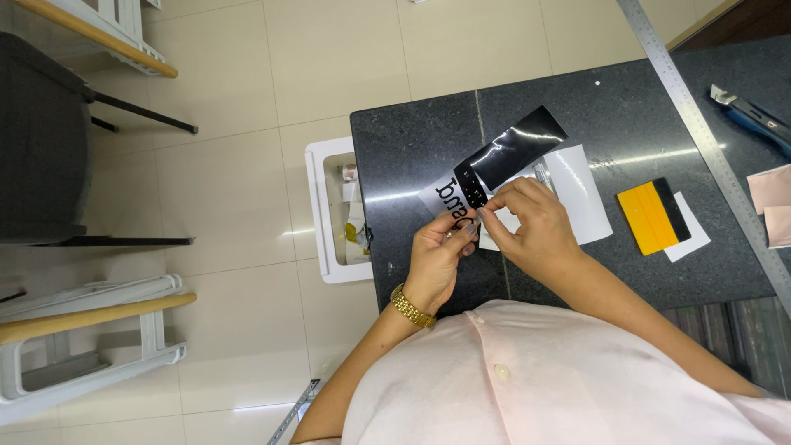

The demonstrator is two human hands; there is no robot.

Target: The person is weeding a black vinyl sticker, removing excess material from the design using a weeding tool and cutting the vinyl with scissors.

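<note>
Both hands are working a vinyl sheet over the dark table [593, 107].
The left hand [435, 259] and right hand [531, 222] are each pinching the white sheet [449, 196] with black lettering, its glossy black strip [515, 148] peeling upward; a yellow squeegee [655, 216] is lying well right, a steel ruler [700, 132] beyond it.

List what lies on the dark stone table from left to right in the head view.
Left hand → right hand → yellow squeegee with black edge → long metal ruler → blue utility knife → pink paper pieces.
</note>
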